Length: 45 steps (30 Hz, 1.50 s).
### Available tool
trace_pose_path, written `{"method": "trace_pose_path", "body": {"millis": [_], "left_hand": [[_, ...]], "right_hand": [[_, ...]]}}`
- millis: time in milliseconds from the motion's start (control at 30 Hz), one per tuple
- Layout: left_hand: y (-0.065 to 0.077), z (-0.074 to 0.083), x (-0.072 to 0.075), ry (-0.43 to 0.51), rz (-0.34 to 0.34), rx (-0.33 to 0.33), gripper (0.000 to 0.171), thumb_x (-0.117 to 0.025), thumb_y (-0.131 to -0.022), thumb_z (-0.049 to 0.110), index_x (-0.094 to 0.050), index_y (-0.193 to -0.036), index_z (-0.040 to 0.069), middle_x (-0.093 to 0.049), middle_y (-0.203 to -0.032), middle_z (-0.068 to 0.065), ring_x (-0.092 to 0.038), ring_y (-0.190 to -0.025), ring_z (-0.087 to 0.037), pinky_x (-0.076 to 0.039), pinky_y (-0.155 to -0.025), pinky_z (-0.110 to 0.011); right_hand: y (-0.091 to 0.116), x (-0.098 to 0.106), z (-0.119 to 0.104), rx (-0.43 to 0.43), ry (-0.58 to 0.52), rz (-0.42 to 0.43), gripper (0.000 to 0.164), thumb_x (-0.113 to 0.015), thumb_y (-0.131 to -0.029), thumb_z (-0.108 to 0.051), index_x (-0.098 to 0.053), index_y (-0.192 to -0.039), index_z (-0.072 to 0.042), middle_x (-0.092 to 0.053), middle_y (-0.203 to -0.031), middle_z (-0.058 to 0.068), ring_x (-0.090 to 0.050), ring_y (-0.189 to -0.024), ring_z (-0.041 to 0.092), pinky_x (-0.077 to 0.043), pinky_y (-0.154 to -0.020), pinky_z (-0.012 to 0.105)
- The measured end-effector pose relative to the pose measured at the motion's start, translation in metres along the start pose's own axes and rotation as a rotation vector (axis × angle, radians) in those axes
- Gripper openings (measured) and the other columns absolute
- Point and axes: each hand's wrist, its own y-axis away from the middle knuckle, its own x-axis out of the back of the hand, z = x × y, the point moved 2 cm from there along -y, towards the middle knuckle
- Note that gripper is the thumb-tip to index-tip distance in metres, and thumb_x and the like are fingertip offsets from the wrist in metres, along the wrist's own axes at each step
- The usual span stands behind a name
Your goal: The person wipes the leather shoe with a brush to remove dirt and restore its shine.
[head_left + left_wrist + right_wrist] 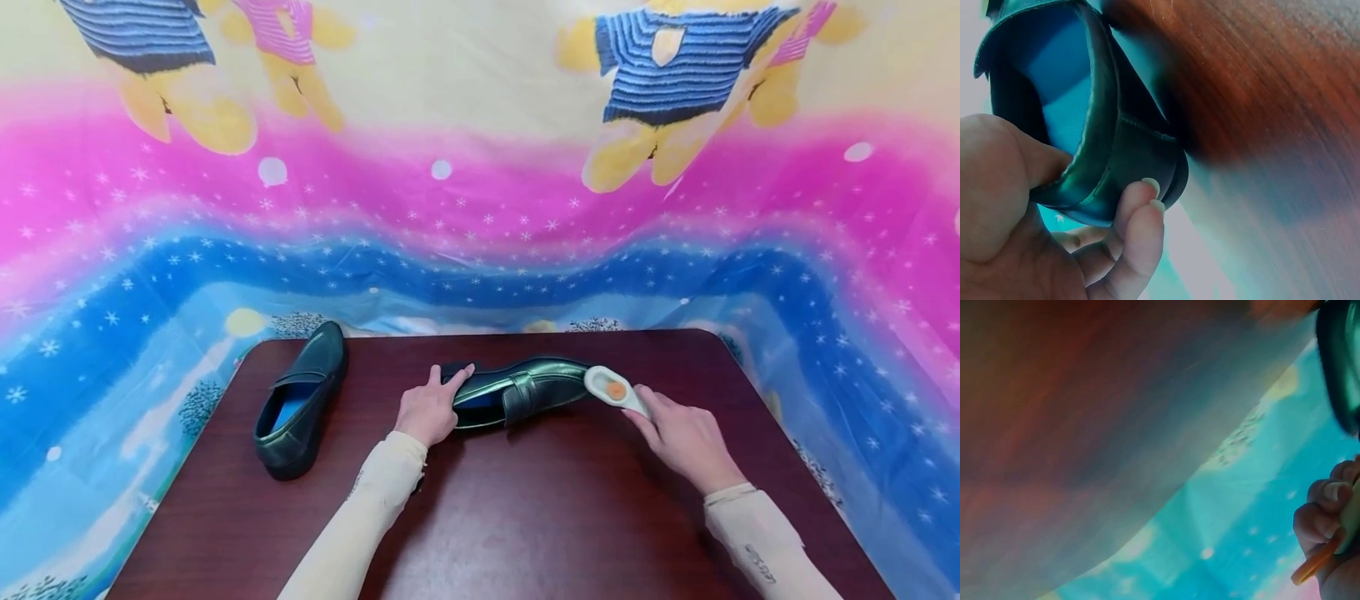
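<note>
Left hand grips the loafer's heel; right hand pinches a white shoehorn.

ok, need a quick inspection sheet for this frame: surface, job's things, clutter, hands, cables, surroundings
Surface: dark red-brown wooden table, rounded corners.
Job's things: black loafer lying on its side mid-table, blue lining showing; white shoe horn with an orange spot, its wide end at the loafer's toe.
Clutter: second black loafer, upright at the table's left, touched by neither hand.
Hands: left hand grips the lying loafer's heel rim, thumb inside, fingers outside; right hand holds the shoe horn's handle.
Cables: nothing seen.
Surroundings: bright cartoon-bear sheet, pink and blue bands with snowflakes, draped behind and around the table; both arms in cream sleeves.
</note>
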Motion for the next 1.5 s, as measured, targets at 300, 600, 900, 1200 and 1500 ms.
{"method": "trace_pose_path", "body": {"millis": [300, 600, 900, 1200, 1500], "left_hand": [[-0.004, -0.001, 0.001, 0.025, -0.009, 0.021, 0.085, -0.062, -0.093, 0.006, -0.029, -0.162, 0.043, -0.036, -0.162, -0.023, -0.036, -0.042, -0.017, -0.037, -0.043, -0.029], [0.000, -0.001, 0.001, 0.018, -0.009, 0.020, 0.084, -0.062, -0.094, 0.006, -0.030, -0.162, 0.042, -0.037, -0.161, -0.024, -0.035, -0.042, -0.017, -0.036, -0.042, -0.030], [-0.002, -0.003, 0.002, 0.003, 0.024, 0.015, 0.080, -0.065, -0.095, 0.013, -0.033, -0.161, 0.044, -0.043, -0.155, -0.023, -0.040, -0.042, -0.018, -0.039, -0.044, -0.031], [-0.001, -0.003, 0.000, 0.010, 0.043, 0.004, 0.078, -0.063, -0.095, 0.011, -0.034, -0.161, 0.042, -0.044, -0.153, -0.024, -0.036, -0.041, -0.017, -0.037, -0.043, -0.030], [-0.004, -0.004, -0.001, 0.025, 0.049, 0.004, 0.078, -0.063, -0.095, 0.011, -0.035, -0.160, 0.042, -0.041, -0.157, -0.025, -0.036, -0.041, -0.017, -0.037, -0.042, -0.030]], "right_hand": [[0.011, 0.006, 0.015, -0.101, -0.137, 0.000, 0.032, -0.072, -0.098, -0.025, -0.060, -0.124, -0.013, -0.067, -0.085, 0.002, -0.049, -0.060, 0.011, -0.040, -0.053, 0.032], [-0.027, 0.003, -0.021, -0.134, -0.255, 0.003, 0.022, -0.060, -0.106, -0.032, -0.062, -0.119, -0.014, -0.056, -0.079, -0.001, -0.047, -0.062, 0.015, -0.039, -0.058, 0.033], [-0.026, -0.003, -0.014, -0.120, -0.185, 0.047, 0.027, -0.070, -0.099, -0.030, -0.066, -0.121, -0.015, -0.072, -0.094, 0.005, -0.054, -0.064, 0.018, -0.043, -0.054, 0.037], [0.013, -0.001, 0.016, -0.176, -0.156, -0.045, 0.027, -0.068, -0.100, -0.028, -0.059, -0.121, -0.014, -0.068, -0.089, 0.005, -0.052, -0.065, 0.016, -0.044, -0.057, 0.036], [-0.001, 0.006, -0.001, -0.112, -0.162, 0.026, 0.032, -0.068, -0.101, -0.031, -0.060, -0.126, -0.013, -0.066, -0.085, 0.001, -0.047, -0.062, 0.012, -0.040, -0.055, 0.031]]}}
